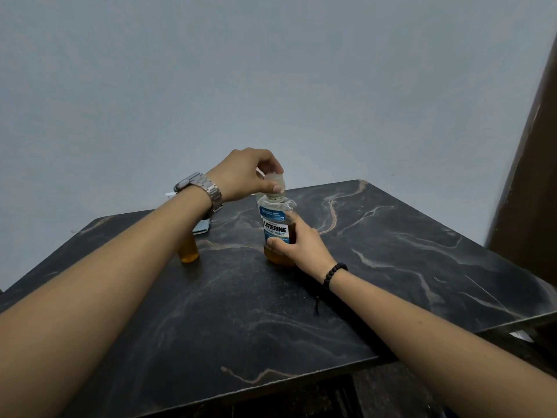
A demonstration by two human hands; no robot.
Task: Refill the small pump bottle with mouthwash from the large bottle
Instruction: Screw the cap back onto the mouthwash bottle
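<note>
The large bottle (pixel 276 227) stands upright on the table (pixel 391 251), between my two hands. It is clear plastic with a blue and black label, and amber liquid shows in its lower part. Its pale cap (pixel 275 184) sits on the neck.

My right hand (pixel 297 244) wraps the bottle's lower body from the right side, thumb across the front below the label, fingers behind it. My left hand (pixel 245 175) comes in from above and to the left, thumb and fingers pinched around the cap. I cannot tell whether the cap is tight or loosened.

The small bottle (pixel 188 250) stands on the table to the left of the large one, under my left forearm, which hides its top. Only its lower part shows, holding amber liquid. The two bottles are apart, not touching.

A metal watch (pixel 200 187) is on my left wrist. A dark bead bracelet (pixel 334 273) is on my right wrist. A pale blue flat object (pixel 201 229) lies just behind my left wrist, partly hidden; I cannot identify it. The table top is dark with pale veining.
</note>
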